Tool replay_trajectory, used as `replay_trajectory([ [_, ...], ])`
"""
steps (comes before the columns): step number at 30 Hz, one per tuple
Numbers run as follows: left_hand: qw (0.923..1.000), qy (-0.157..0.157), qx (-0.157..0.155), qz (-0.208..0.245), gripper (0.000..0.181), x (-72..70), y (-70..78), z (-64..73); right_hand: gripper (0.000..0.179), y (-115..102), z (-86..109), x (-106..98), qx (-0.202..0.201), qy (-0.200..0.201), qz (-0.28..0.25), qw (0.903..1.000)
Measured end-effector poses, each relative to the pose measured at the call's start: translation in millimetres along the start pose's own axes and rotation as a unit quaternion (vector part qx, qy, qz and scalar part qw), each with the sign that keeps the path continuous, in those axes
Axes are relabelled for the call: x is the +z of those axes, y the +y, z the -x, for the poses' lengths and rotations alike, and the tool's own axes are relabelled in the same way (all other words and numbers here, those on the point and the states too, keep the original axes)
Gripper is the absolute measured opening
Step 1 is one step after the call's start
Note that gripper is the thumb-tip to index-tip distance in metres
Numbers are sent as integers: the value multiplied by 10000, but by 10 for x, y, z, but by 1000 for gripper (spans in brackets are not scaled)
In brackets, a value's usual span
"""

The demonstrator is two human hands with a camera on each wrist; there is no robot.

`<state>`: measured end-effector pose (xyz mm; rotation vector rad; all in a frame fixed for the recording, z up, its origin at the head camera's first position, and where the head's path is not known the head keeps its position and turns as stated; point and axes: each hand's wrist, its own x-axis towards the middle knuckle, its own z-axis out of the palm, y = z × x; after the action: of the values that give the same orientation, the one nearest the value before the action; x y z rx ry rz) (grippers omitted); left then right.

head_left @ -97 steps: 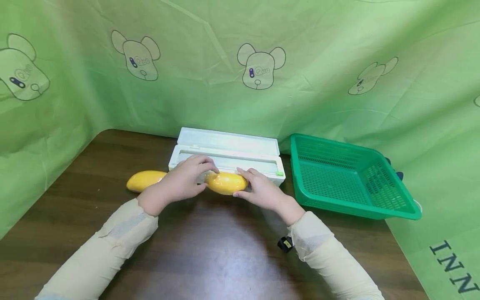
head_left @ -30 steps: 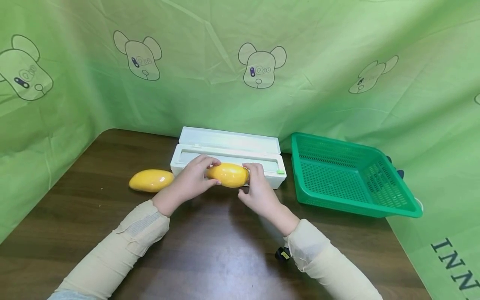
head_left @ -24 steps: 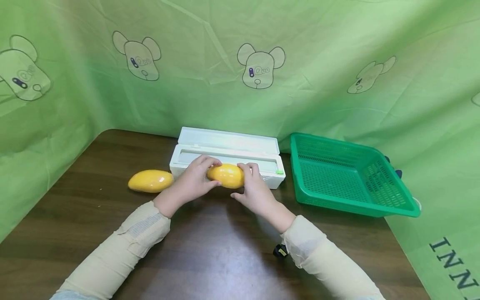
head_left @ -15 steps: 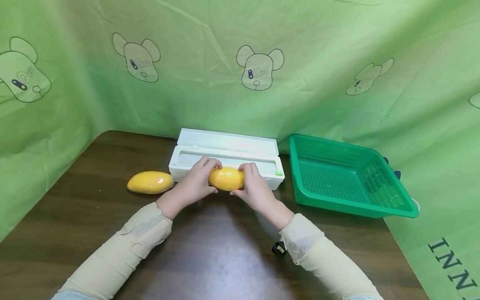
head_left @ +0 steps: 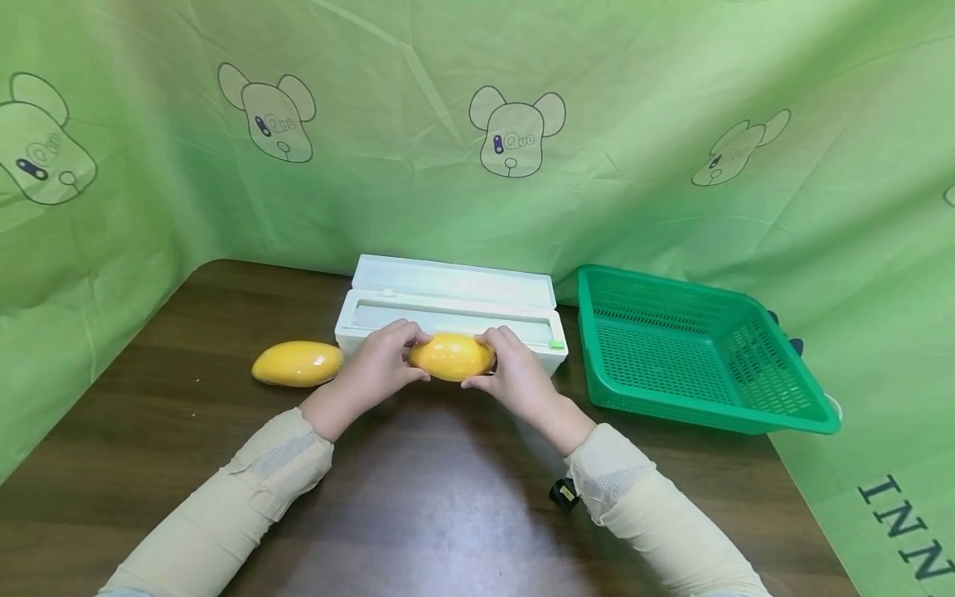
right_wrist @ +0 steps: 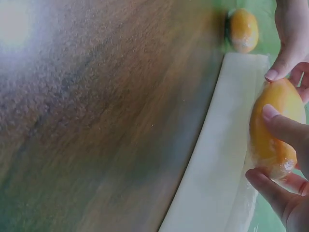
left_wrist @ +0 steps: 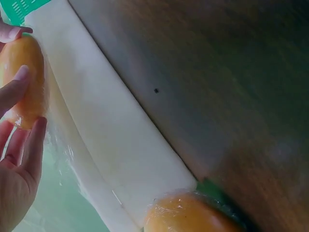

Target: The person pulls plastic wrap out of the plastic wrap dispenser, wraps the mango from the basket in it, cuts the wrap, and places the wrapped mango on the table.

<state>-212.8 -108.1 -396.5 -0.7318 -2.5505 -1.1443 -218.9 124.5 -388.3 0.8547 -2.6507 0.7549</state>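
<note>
Left hand and right hand, fingers curled, pinch opposite ends of wrapped yellow fruit, centre frame; step looks like snugging film; next move probably needs even grip; white box just behind, second fruit left, green basket right

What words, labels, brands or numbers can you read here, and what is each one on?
"INN": dark letters on the green curtain, lower right of the head view.
"Q", then letters too blurred to be sure of: on the cartoon heads.
Yellow label on a small black object: too small to read.
White box, held yellow fruit: no readable text.
</note>
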Motion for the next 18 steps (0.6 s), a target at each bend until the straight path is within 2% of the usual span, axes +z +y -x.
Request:
replay_trajectory([
  [9,9979,85,196,-605,41,36,-43,64,55,52,24,62,-91,31,121,9999],
  [18,9977,-281,39,-617,39,2,-52,-2,55,60,11,39,34,-188,21,9998],
])
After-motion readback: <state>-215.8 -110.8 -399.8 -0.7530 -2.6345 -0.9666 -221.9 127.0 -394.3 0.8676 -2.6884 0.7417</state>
